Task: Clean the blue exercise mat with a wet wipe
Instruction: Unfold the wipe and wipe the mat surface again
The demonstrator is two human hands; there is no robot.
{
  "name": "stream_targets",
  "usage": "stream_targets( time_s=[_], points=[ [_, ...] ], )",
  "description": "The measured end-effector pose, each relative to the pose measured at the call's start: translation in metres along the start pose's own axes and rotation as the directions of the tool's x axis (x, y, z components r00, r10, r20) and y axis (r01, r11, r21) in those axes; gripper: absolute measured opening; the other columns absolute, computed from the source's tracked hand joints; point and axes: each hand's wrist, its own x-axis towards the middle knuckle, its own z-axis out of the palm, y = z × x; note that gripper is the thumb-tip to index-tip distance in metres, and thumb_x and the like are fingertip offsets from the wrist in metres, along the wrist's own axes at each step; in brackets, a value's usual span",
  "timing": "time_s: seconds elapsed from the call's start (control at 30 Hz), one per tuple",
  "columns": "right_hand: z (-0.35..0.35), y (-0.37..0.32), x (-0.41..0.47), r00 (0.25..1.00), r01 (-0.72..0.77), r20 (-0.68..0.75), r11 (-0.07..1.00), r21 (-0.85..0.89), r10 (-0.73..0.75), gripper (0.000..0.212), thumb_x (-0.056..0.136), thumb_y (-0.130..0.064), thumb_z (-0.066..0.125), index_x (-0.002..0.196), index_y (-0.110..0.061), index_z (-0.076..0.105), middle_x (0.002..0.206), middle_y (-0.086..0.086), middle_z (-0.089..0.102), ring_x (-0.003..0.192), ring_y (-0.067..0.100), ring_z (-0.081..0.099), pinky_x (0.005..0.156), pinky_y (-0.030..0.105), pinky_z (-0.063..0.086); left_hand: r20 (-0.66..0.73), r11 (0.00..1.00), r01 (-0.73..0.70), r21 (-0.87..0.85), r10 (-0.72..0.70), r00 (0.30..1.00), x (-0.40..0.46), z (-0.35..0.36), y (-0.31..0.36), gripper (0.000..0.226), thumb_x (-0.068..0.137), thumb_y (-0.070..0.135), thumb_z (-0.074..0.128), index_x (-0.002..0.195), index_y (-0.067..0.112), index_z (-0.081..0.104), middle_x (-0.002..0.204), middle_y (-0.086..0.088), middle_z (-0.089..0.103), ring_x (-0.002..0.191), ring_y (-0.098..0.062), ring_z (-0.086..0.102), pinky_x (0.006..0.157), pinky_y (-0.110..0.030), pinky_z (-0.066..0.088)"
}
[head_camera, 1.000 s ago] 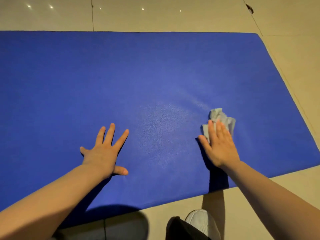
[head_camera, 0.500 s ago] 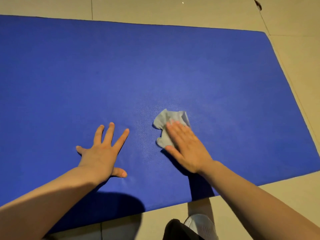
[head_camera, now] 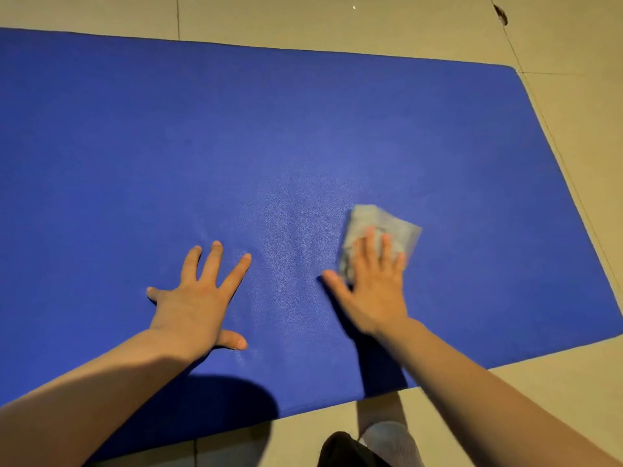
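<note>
Head view, looking down. Blue exercise mat spread flat on a beige tiled floor, filling most of the frame, far edge running across the top, right end near a tile joint, near edge slanting along the bottom.

Left hand flat on the mat near the near edge, palm down, fingers straight and fanned apart, thumb stuck out to the side, holding nothing. Dark shadow below the left forearm across the mat's near edge.

Right hand just beside it, apart from it, palm down, fingers straight and close together, pressing on a crumpled grey wet wipe. Wipe lying on the mat right of centre, well inside the edges, far half sticking out past the fingertips, near half hidden under the fingers. Right hand and wipe slightly blurred.

Faint paler sheen on the mat between and beyond the two hands.

At the bottom edge, on the floor just off the mat, a white shoe beside a dark trouser leg, both cut off by the frame.
</note>
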Motion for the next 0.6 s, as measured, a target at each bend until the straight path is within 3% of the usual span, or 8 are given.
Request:
stream_targets(
  time_s=[0.1,0.23,0.3,0.37,0.47,0.53,0.6],
  points=[
    [0.012,-0.033,-0.002,0.958,0.286,0.039,0.957,-0.04,-0.285,0.101,0.076,-0.086,-0.009,0.156,-0.025,0.0,0.162,-0.001,-0.014,0.147,0.028,-0.021,0.115,0.053,-0.02,0.004,1.0,-0.003,0.004,0.003,1.0,-0.001,-0.001,0.0,0.124,0.072,0.079,0.055,0.126,0.033,-0.047,0.154,-0.008,-0.034,0.146,-0.035,-0.019,0.096,-0.059,0.045],
    [0.007,0.001,0.017,0.924,0.376,-0.013,0.911,-0.167,-0.383,0.083,0.088,-0.08,0.006,0.154,-0.031,0.014,0.163,0.0,0.014,0.149,0.034,0.011,0.109,0.071,0.004,-0.003,0.999,-0.015,0.035,0.015,1.0,-0.002,-0.001,0.0,0.123,0.071,0.082,0.051,0.121,0.034,-0.05,0.154,-0.007,-0.035,0.146,-0.034,-0.02,0.096,-0.054,0.047],
    [-0.003,0.021,0.029,0.96,0.274,-0.025,0.951,-0.146,-0.28,0.091,0.082,-0.085,0.001,0.154,-0.03,0.009,0.163,0.001,0.009,0.15,0.034,0.007,0.115,0.064,0.005,-0.017,0.998,-0.03,0.053,0.031,0.999,-0.003,-0.001,-0.002,0.122,0.07,0.084,0.048,0.118,0.034,-0.053,0.155,-0.006,-0.035,0.146,-0.033,-0.02,0.095,-0.051,0.049],
    [-0.017,0.042,0.039,0.996,0.061,-0.048,0.985,-0.163,-0.07,0.103,0.071,-0.089,-0.009,0.155,-0.03,0.0,0.164,0.002,-0.003,0.151,0.03,-0.004,0.119,0.054,-0.005,-0.017,0.996,-0.044,0.073,0.045,0.999,-0.004,-0.001,-0.004,0.121,0.07,0.086,0.045,0.116,0.033,-0.054,0.155,-0.006,-0.036,0.146,-0.032,-0.02,0.093,-0.048,0.05],
    [-0.042,0.071,0.052,0.984,-0.172,0.013,0.962,-0.212,0.178,0.103,0.069,-0.089,-0.008,0.155,-0.032,-0.006,0.164,-0.001,-0.011,0.15,0.026,-0.009,0.115,0.055,-0.015,-0.021,0.995,-0.052,0.086,0.054,0.998,-0.003,0.001,-0.004,0.12,0.07,0.087,0.042,0.117,0.033,-0.054,0.154,-0.007,-0.037,0.146,-0.032,-0.021,0.092,-0.045,0.051],
    [-0.053,0.08,0.055,0.978,-0.199,0.014,0.954,-0.223,0.207,0.102,0.071,-0.089,-0.008,0.156,-0.032,0.0,0.164,0.001,-0.007,0.151,0.027,-0.005,0.114,0.056,-0.014,-0.026,0.993,-0.058,0.101,0.061,0.998,-0.001,0.001,-0.004,0.119,0.07,0.087,0.041,0.117,0.034,-0.054,0.154,-0.007,-0.037,0.146,-0.032,-0.021,0.091,-0.044,0.052],
    [-0.056,0.08,0.051,0.984,-0.179,-0.041,0.976,-0.128,0.175,0.096,0.08,-0.086,0.005,0.156,-0.028,0.009,0.165,0.005,-0.004,0.151,0.026,-0.003,0.117,0.052,-0.009,-0.021,0.992,-0.06,0.108,0.063,0.998,0.0,0.0,-0.004,0.12,0.07,0.088,0.042,0.12,0.035,-0.053,0.154,-0.006,-0.037,0.146,-0.033,-0.02,0.09,-0.042,0.052]
  ],
)
